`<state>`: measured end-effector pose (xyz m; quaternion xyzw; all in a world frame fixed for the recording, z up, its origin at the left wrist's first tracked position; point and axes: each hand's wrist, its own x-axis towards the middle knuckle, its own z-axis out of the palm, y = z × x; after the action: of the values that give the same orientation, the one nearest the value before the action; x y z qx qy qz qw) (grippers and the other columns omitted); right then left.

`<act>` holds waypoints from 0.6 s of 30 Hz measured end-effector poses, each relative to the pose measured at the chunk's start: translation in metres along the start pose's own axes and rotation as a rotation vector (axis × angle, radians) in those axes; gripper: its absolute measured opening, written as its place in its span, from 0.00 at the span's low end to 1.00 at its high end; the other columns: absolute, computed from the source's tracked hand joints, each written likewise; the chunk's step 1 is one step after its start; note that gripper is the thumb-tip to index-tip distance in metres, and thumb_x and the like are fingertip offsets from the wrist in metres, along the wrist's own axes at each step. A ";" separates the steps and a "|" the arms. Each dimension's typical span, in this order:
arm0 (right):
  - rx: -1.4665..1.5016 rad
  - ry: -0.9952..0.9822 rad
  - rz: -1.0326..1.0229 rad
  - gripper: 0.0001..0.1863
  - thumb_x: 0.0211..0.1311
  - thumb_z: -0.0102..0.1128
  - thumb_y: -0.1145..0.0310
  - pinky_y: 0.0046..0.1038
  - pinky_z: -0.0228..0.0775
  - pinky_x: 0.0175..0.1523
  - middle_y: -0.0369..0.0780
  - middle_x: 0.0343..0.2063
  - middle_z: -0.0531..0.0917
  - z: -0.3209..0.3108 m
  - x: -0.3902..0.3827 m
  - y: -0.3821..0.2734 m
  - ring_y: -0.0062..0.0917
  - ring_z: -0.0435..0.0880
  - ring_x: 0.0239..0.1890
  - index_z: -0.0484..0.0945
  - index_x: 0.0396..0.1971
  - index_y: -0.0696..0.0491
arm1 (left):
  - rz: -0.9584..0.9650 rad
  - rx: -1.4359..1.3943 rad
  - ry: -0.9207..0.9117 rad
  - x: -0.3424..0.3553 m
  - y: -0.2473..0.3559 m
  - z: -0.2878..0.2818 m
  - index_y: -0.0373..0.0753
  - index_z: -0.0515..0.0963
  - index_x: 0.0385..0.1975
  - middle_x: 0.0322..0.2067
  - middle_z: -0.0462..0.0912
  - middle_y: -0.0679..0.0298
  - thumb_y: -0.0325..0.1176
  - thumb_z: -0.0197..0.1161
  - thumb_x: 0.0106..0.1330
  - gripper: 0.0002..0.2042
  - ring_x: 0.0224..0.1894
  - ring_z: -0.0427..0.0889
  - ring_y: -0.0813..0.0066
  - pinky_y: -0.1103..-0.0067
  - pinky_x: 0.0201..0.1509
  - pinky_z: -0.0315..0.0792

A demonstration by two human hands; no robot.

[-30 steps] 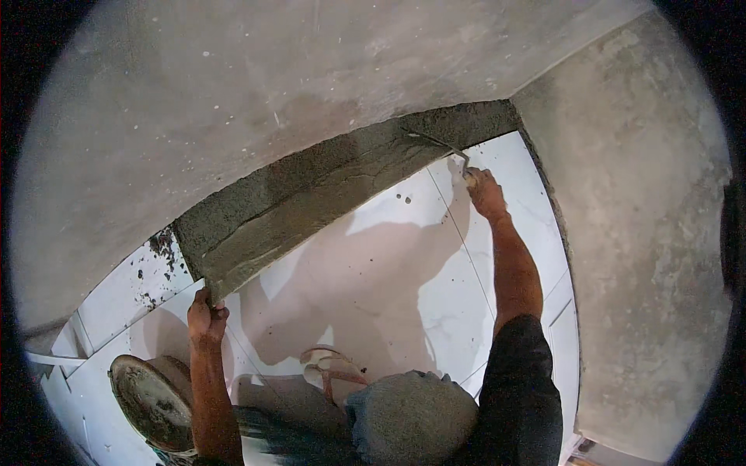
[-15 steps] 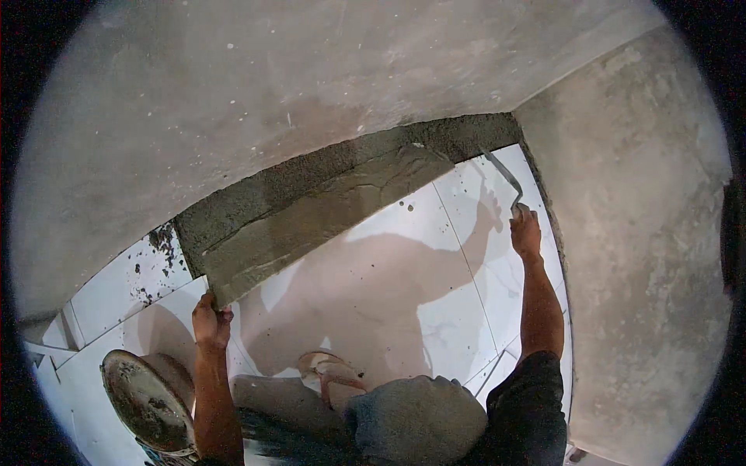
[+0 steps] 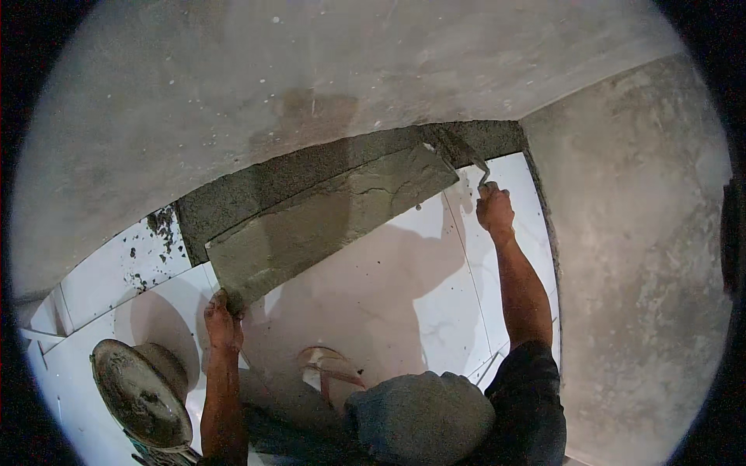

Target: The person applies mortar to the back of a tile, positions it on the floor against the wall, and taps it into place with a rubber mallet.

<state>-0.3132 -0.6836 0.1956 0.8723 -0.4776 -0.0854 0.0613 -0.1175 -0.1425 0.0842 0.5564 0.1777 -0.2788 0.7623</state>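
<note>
A long strip of tile (image 3: 334, 217), its upper face coated with grey wet mortar, lies slantwise between the white floor tiles and the wall. My left hand (image 3: 224, 322) is closed on its near left corner. At its far right end, my right hand (image 3: 496, 210) grips the handle of a trowel (image 3: 482, 168) with a bent metal neck. The mortar-coloured blade points toward the wall, beside the strip's end; its exact edge is hard to make out. Behind the strip runs a rough bed of dark mortar (image 3: 256, 186) along the wall's foot.
White tiles (image 3: 458, 287) cover the floor, with mortar crumbs scattered at the left. A bucket (image 3: 175, 369) with grey mortar stands beside my left forearm. Bare plastered walls (image 3: 637, 233) meet in the right corner. A sandal (image 3: 330, 361) and a rounded grey cloth shape (image 3: 423, 415) show below.
My right hand has moved left and away from me, bringing the trowel to the strip's right end. My left hand keeps its hold; the strip's coated face looks smoother and more fully visible.
</note>
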 end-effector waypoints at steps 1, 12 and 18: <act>0.019 0.022 -0.060 0.15 0.54 0.55 0.67 0.44 0.72 0.47 0.45 0.43 0.73 -0.008 -0.006 -0.006 0.43 0.76 0.47 0.70 0.43 0.50 | 0.002 -0.002 0.010 0.001 -0.001 -0.004 0.38 0.73 0.31 0.25 0.75 0.67 0.37 0.53 0.68 0.09 0.25 0.72 0.78 0.79 0.28 0.66; 1.135 -0.117 0.041 0.13 0.60 0.56 0.59 0.22 0.65 0.20 0.34 0.20 0.73 -0.068 -0.085 -0.066 0.17 0.70 0.17 0.71 0.33 0.54 | 0.057 0.164 -0.114 0.016 -0.019 -0.015 0.40 0.76 0.32 0.23 0.73 0.67 0.46 0.51 0.68 0.15 0.24 0.69 0.77 0.78 0.29 0.65; 0.917 -0.504 -0.720 0.13 0.60 0.53 0.66 0.20 0.65 0.23 0.34 0.20 0.72 -0.142 -0.193 -0.226 0.15 0.70 0.19 0.69 0.42 0.56 | 0.415 1.152 -0.052 0.087 -0.129 -0.046 0.35 0.78 0.32 0.33 0.79 0.53 0.29 0.53 0.57 0.08 0.36 0.77 0.62 0.69 0.39 0.71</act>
<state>-0.1997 -0.3958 0.3096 0.8689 -0.1423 -0.0903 -0.4653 -0.1278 -0.1475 -0.0779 0.8952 -0.1323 -0.1890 0.3814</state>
